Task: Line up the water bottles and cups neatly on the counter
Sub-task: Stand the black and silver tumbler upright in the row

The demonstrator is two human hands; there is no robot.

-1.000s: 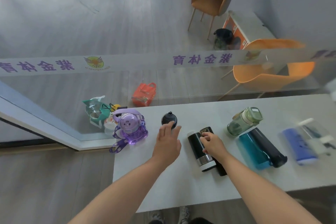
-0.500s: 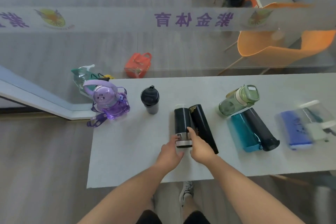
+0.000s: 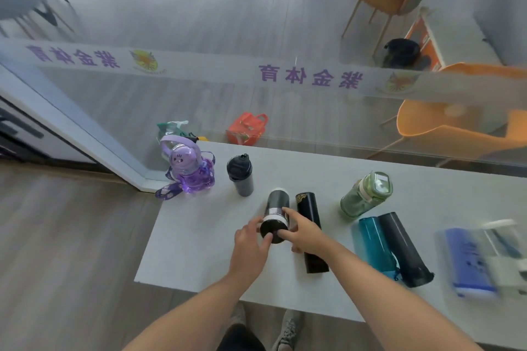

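On the white counter (image 3: pixel 199 251) a black flask with a silver band (image 3: pixel 275 215) is tilted up, its near end raised. My left hand (image 3: pixel 251 242) and my right hand (image 3: pixel 303 232) both grip that near end. Beside it lies a plain black flask (image 3: pixel 312 232). A purple cartoon bottle (image 3: pixel 188 171) and a black shaker bottle (image 3: pixel 241 175) stand upright at the left. A green bottle (image 3: pixel 366 194), a teal bottle (image 3: pixel 375 245), a dark grey bottle (image 3: pixel 405 251) and a blue bottle (image 3: pixel 467 259) lie to the right.
A glass wall with a lettered band (image 3: pixel 310 80) runs along the counter's far edge. Behind it are orange chairs (image 3: pixel 462 120), an orange bag (image 3: pixel 248 128) and a small table. The counter's left edge drops to wooden floor. My shoes (image 3: pixel 288 330) show below.
Both hands shifted from the flask's far part to its near end and lifted it, so the flask now tilts up instead of lying flat. The camera view also swung.
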